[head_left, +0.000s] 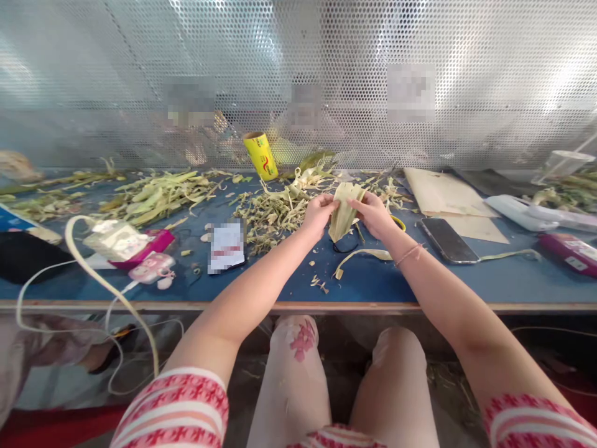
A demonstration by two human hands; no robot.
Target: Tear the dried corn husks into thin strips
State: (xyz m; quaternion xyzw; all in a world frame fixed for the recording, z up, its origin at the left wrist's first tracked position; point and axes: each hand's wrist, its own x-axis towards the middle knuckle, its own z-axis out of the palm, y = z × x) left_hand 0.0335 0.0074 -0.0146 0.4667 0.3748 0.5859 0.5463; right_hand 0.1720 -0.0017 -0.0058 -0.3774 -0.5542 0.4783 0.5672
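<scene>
A pale green, dried corn husk point(344, 214) is held up over the blue table between both hands. My left hand point(319, 214) pinches its left edge, and my right hand point(373, 211) grips its upper right side with the thumb across the front. Behind the left hand lies a heap of shredded husk scraps point(273, 211). Below the hands, a twisted husk strip point(359, 254) curves across the tabletop near some small crumbs point(319, 284).
A yellow cardboard tube point(260, 155) leans at the back by the perforated metal panel point(326, 56). More husks point(161, 193) lie left. A phone point(448, 240) and brown paper point(443, 193) sit right. Cables point(74, 242) hang over the left front edge, near a power bank point(152, 266).
</scene>
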